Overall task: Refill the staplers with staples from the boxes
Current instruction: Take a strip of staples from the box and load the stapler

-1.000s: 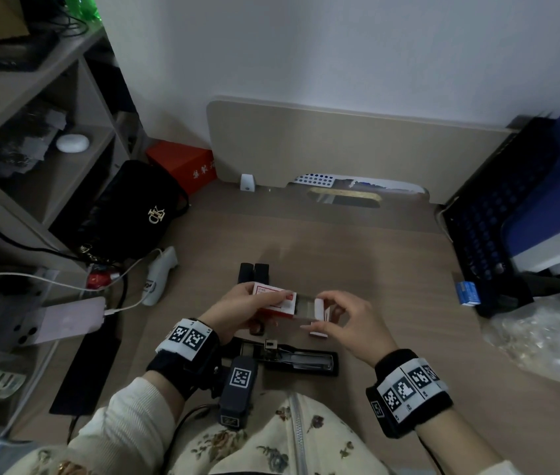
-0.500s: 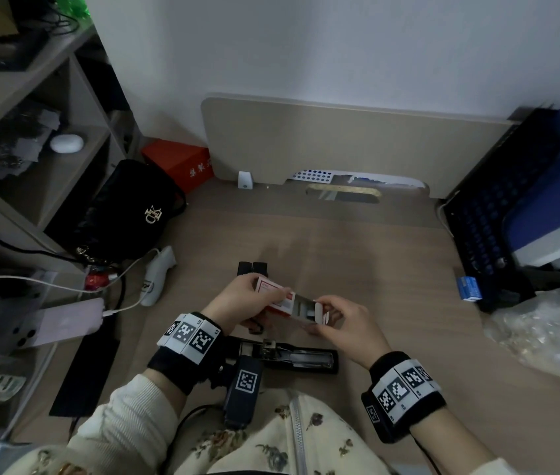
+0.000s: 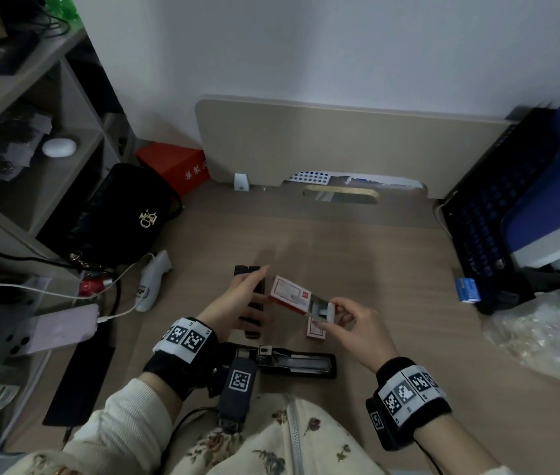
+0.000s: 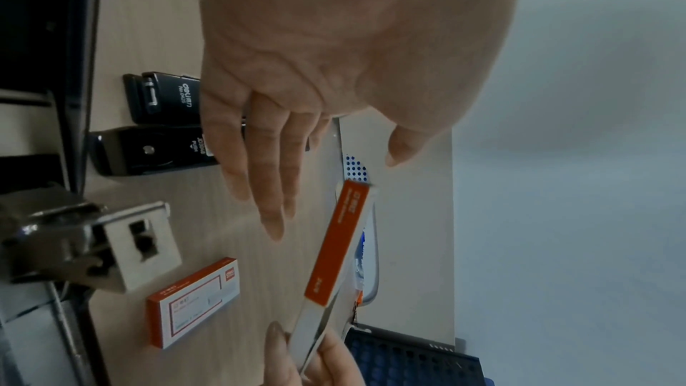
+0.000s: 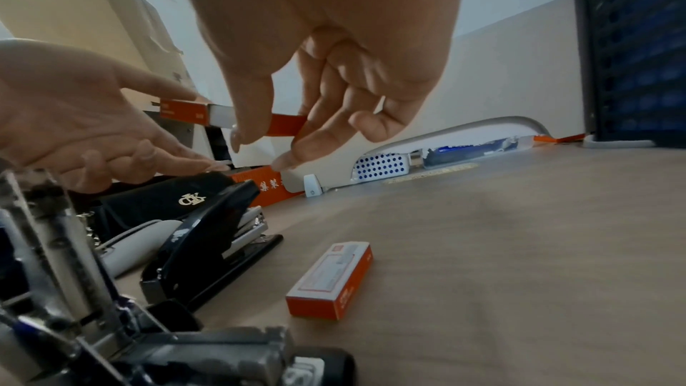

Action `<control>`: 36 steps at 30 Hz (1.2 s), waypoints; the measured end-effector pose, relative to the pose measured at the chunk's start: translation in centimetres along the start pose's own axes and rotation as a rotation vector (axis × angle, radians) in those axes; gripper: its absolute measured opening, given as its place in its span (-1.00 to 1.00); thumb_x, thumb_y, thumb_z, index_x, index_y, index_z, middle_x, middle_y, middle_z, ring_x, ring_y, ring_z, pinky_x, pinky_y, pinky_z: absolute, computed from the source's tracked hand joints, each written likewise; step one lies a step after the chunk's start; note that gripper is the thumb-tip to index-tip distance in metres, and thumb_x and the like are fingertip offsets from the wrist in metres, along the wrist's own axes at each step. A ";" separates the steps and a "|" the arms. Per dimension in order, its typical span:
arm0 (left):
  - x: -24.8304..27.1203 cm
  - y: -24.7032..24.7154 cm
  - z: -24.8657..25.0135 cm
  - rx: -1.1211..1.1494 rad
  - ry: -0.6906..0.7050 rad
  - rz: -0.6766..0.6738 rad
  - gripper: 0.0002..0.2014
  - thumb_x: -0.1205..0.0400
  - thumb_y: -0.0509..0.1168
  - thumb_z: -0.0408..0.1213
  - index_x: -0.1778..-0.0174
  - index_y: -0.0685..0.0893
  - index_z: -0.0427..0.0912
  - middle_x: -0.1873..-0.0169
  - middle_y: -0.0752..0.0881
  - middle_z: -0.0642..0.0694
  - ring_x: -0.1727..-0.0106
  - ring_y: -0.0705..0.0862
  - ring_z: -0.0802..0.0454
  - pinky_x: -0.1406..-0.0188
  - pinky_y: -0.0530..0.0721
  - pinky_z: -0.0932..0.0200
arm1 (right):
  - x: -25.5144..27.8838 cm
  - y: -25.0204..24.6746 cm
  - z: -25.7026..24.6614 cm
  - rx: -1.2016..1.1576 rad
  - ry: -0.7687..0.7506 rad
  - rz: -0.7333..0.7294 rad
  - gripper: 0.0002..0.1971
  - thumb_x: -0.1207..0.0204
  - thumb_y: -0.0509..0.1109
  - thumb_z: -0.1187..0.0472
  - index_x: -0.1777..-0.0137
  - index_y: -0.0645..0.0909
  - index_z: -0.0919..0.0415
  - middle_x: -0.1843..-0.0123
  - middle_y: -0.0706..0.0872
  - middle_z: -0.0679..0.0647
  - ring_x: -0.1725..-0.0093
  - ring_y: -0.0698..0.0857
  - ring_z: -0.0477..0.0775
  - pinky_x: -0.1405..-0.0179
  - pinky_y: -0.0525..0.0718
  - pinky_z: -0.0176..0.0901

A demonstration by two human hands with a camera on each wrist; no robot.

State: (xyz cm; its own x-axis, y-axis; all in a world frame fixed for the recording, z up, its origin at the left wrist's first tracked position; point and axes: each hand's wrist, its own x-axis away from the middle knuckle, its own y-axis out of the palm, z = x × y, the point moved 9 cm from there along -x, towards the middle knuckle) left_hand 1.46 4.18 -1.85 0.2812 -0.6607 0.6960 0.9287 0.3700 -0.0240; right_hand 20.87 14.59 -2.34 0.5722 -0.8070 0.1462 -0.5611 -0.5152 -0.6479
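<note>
My right hand (image 3: 327,316) pinches the pulled-out white inner tray of a red and white staple box (image 3: 288,292), holding it in the air above the desk; in the right wrist view the thumb and fingers (image 5: 267,140) close on the staple box (image 5: 285,125). My left hand (image 3: 257,286) is open with straight fingers beside the box's left end, apart from the staple box (image 4: 339,242) in the left wrist view. A second staple box (image 3: 316,330) lies closed on the desk. A black stapler (image 3: 294,362) lies opened out near me, its rail bare. Two more black staplers (image 4: 163,125) lie under my left hand.
A black bag (image 3: 117,217), a white remote (image 3: 153,279) and a charging phone (image 3: 56,329) crowd the left side. A dark crate (image 3: 484,228) and a plastic bag (image 3: 545,334) stand at the right. A small blue box (image 3: 466,290) sits by the crate.
My left hand has let go of the staple box and opened. The right hand now holds the box alone by its tray, a little further right.
</note>
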 end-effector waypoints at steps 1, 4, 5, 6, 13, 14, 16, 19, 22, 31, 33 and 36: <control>-0.1 -0.3 0.0 0.030 -0.003 0.019 -0.43 -0.64 0.16 0.23 -0.48 0.34 -0.01 -0.08 0.79 -0.16 0.06 0.81 -0.18 0.34 0.75 0.09 | 0.0 -0.4 0.7 0.007 0.040 0.029 -0.73 -0.36 0.56 -0.03 -0.03 0.62 -0.14 0.18 0.69 -0.22 0.19 0.64 -0.25 0.20 0.64 -0.31; -0.5 -1.1 -0.3 0.053 -0.012 0.059 -0.51 -0.68 0.16 0.13 -0.47 0.36 -0.02 0.01 0.84 -0.10 0.14 0.80 -0.12 0.46 0.69 0.18 | 0.1 -1.6 3.8 0.064 0.195 0.093 -0.77 -0.39 0.49 -0.13 0.01 0.60 -0.16 0.21 0.70 -0.23 0.20 0.69 -0.14 0.22 0.70 -0.08; -0.6 -1.3 -0.5 0.050 -0.013 0.064 -0.52 -0.69 0.16 0.11 -0.47 0.36 -0.02 0.03 0.85 -0.09 0.14 0.81 -0.11 0.44 0.69 0.18 | 0.2 -1.8 5.1 0.097 0.242 0.100 -0.77 -0.42 0.47 -0.13 -0.01 0.61 -0.12 0.18 0.71 -0.22 0.19 0.70 -0.10 0.21 0.70 -0.08; -0.7 -1.5 -0.6 0.048 -0.014 0.065 -0.53 -0.69 0.16 0.10 -0.46 0.37 -0.02 0.04 0.85 -0.09 0.14 0.81 -0.10 0.41 0.69 0.18 | 0.4 -2.0 6.3 0.133 0.287 0.107 -0.77 -0.44 0.45 -0.12 -0.02 0.62 -0.07 0.16 0.72 -0.18 0.17 0.71 -0.05 0.20 0.70 -0.08; -1.0 -2.6 -1.8 0.055 -0.029 0.101 -0.64 -0.70 0.21 -0.01 -0.36 0.41 -0.07 0.10 0.85 -0.09 0.21 0.81 -0.05 0.22 0.68 0.09 | 1.5 -1.2 11.1 0.238 0.472 0.073 -0.74 -0.46 0.42 -0.07 -0.04 0.64 0.06 0.13 0.77 0.07 0.14 0.71 0.19 0.16 0.68 -0.04; -1.0 -2.7 -1.9 0.055 -0.030 0.105 -0.65 -0.70 0.21 -0.02 -0.35 0.42 -0.07 0.09 0.85 -0.10 0.20 0.81 -0.05 0.22 0.69 0.09 | 1.6 -0.9 11.4 0.218 0.483 0.064 -0.73 -0.44 0.45 -0.05 -0.04 0.64 0.08 0.13 0.77 0.07 0.13 0.71 0.19 0.14 0.68 -0.03; -1.0 -3.0 -2.0 0.056 -0.032 0.110 -0.65 -0.70 0.21 -0.03 -0.36 0.43 -0.08 0.06 0.84 -0.11 0.19 0.82 -0.05 0.26 0.70 0.11 | 1.8 -0.3 11.9 0.209 0.518 0.032 -0.70 -0.42 0.48 -0.05 -0.04 0.62 0.11 0.13 0.76 0.07 0.12 0.71 0.18 0.13 0.66 -0.05; -0.7 -3.1 -2.0 0.051 -0.028 0.108 -0.64 -0.71 0.21 -0.05 -0.37 0.43 -0.09 0.02 0.83 -0.12 0.17 0.82 -0.05 0.36 0.71 0.16 | 2.2 0.3 12.0 0.223 0.543 -0.011 -0.71 -0.41 0.50 -0.04 0.01 0.54 0.08 0.15 0.72 0.02 0.11 0.70 0.14 0.14 0.64 -0.09; -0.8 -3.1 -2.3 0.055 -0.025 0.105 -0.64 -0.70 0.22 -0.06 -0.37 0.43 -0.10 0.02 0.83 -0.13 0.21 0.81 -0.04 0.43 0.68 0.19 | 2.6 0.1 12.2 0.253 0.565 -0.006 -0.71 -0.41 0.48 -0.08 0.07 0.52 0.07 0.14 0.73 0.03 0.15 0.70 0.13 0.13 0.66 -0.08; -0.2 -4.9 -3.1 0.011 -0.001 0.136 -0.68 -0.71 0.23 -0.10 -0.32 0.51 -0.18 0.09 0.83 -0.09 0.05 0.77 0.00 0.22 0.65 0.11 | 3.8 -0.2 11.0 0.196 0.548 0.063 -0.33 -0.32 0.53 -0.17 -0.35 0.42 0.11 -0.16 0.73 0.07 -0.08 0.71 0.19 0.05 0.59 -0.08; -0.2 -6.5 -2.9 -0.036 0.033 0.202 -0.68 -0.70 0.23 -0.10 -0.29 0.57 -0.18 0.10 0.82 -0.03 -0.01 0.73 0.03 0.22 0.56 0.14 | 3.4 0.5 10.0 0.138 0.475 0.040 -0.43 -0.39 0.48 -0.17 -0.30 0.44 0.08 0.05 0.72 -0.01 0.06 0.70 0.10 0.08 0.63 -0.05; -0.1 -8.0 -3.7 -0.084 0.029 0.248 -0.66 -0.69 0.25 -0.07 -0.30 0.60 -0.18 0.02 0.81 -0.05 -0.10 0.71 -0.05 0.23 0.49 0.12 | 3.2 3.2 8.7 0.044 0.380 -0.113 -0.49 -0.41 0.39 -0.27 -0.26 0.51 -0.04 0.04 0.69 -0.01 0.04 0.67 0.02 -0.06 0.67 0.00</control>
State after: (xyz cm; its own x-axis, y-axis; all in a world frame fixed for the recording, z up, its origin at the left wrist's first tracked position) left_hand -5.12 -1.11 -4.38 0.5081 -0.5757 0.6406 0.8472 0.4680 -0.2514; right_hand 26.10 12.91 -10.41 0.3621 -0.7995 0.4792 -0.4767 -0.6007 -0.6419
